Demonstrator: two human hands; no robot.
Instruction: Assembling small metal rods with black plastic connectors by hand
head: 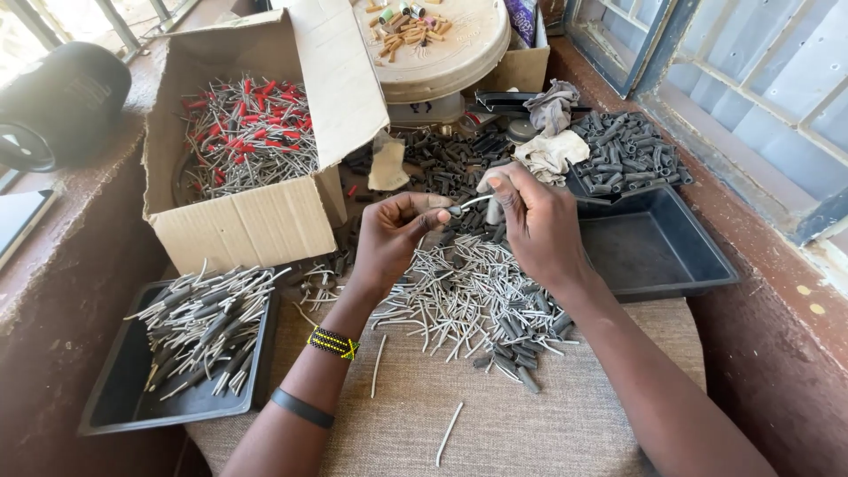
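Observation:
My left hand (395,237) pinches a small dark grey tube (453,212) between thumb and fingers. My right hand (530,219) holds a thin white rod (474,201) whose tip meets the tube's end. Both hands hover above a loose pile of white rods (459,296) mixed with dark tubes on a woven grey mat (521,415). A beaded band and a black band sit on my left wrist.
A black tray (124,389) of rods fitted with tubes lies at left. A cardboard box (256,221) holds red-tipped rods. An empty black tray (654,247) sits at right, a heap of dark tubes (623,152) and rags behind it. A round beige lid (442,40) stands at the back.

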